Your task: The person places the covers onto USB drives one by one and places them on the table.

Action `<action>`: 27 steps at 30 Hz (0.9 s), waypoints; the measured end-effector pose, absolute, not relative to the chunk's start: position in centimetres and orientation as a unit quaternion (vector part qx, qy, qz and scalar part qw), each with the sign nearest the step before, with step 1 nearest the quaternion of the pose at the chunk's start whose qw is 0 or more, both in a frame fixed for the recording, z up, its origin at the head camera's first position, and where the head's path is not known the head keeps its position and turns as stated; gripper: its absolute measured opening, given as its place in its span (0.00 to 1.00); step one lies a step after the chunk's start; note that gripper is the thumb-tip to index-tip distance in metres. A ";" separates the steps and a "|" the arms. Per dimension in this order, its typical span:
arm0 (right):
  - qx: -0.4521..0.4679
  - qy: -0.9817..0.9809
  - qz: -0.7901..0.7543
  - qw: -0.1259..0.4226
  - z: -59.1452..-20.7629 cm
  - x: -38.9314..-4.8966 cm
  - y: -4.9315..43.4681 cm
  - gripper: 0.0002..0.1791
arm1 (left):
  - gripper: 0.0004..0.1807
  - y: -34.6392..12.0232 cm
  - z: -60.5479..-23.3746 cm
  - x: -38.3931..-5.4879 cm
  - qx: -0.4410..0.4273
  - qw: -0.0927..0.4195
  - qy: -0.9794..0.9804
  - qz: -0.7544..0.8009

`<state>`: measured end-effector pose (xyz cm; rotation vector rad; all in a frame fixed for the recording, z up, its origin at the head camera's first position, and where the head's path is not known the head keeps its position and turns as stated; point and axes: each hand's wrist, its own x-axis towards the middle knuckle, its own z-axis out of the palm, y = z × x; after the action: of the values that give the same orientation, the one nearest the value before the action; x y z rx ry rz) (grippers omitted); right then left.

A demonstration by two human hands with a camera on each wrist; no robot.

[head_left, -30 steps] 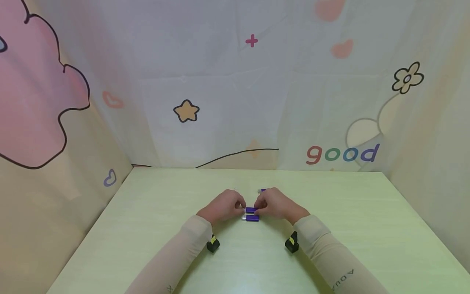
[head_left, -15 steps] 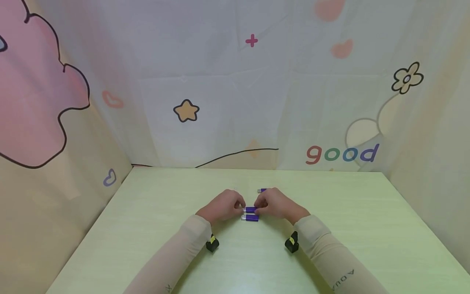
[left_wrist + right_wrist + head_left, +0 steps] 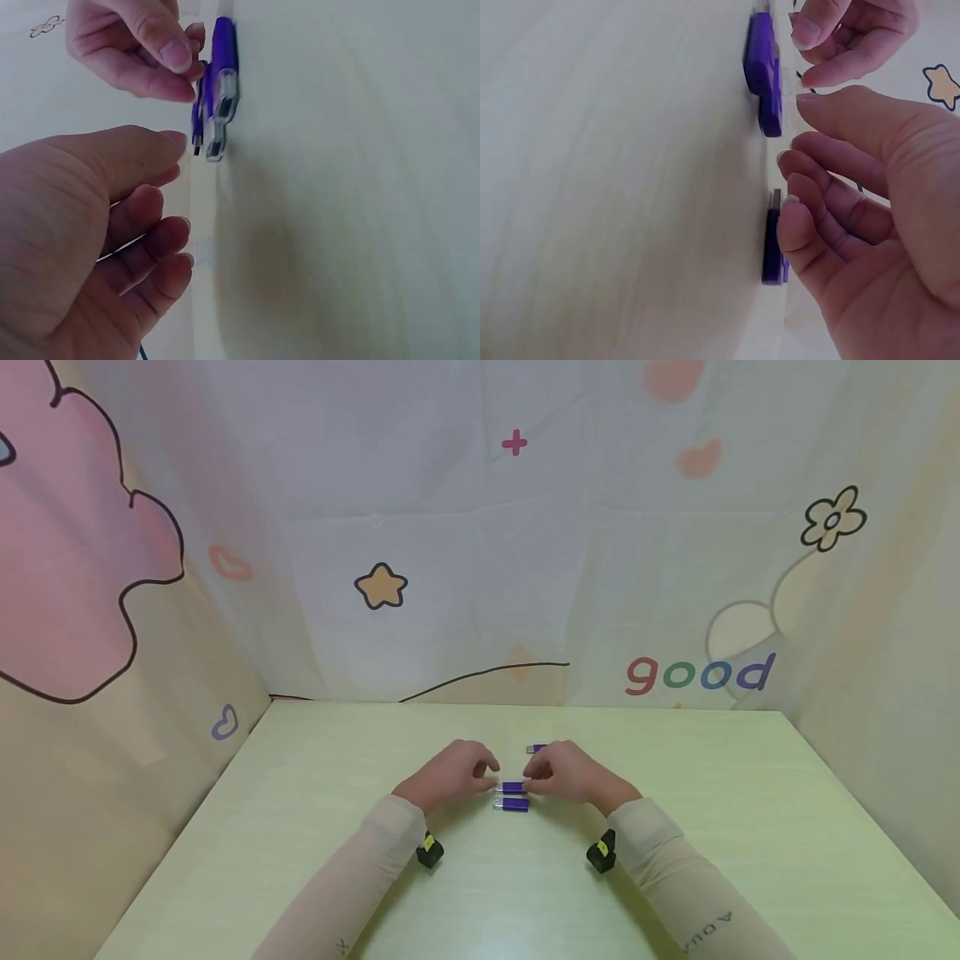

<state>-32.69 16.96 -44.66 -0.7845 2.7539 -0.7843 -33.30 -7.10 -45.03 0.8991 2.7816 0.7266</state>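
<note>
Two purple USB flash drives with clear caps lie side by side mid-table, the nearer drive [image 3: 515,805] and the farther drive [image 3: 513,787], their capped ends to the left. My left hand [image 3: 453,774] hovers just left of the farther drive, thumb and fingers apart with nothing between them. At that drive's right end is my right hand [image 3: 570,772]; in the right wrist view its thumb and loosely bent fingers hold nothing. Behind the right hand lies a third purple drive [image 3: 774,247] with its metal plug bare, partly hidden by the hand in the head view.
A small clear piece [image 3: 481,745], too faint to tell exactly, lies behind my left hand. The pale table [image 3: 480,893] runs back to a printed curtain [image 3: 450,543], with more curtain at both sides.
Both hands have let go of the farther drive and drawn slightly apart, left hand leftward, right hand rightward. Their fingers have spread. The drives stay in place.
</note>
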 end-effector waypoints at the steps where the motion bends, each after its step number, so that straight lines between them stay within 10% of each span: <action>1: -0.263 0.924 -0.265 0.080 -44.5 -32.7 17.1 0.08 | 0.13 -7.2 -44.8 -33.4 0.297 0.062 0.921 0.243; 27: -0.213 0.959 -0.179 0.058 -44.4 -34.4 19.1 0.17 | 0.13 -7.5 -45.6 -35.1 0.274 -0.006 0.958 0.089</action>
<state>-34.36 19.14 -44.37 -0.6471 2.9059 -0.5435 -35.08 -7.46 -45.61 0.8630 3.0204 0.2806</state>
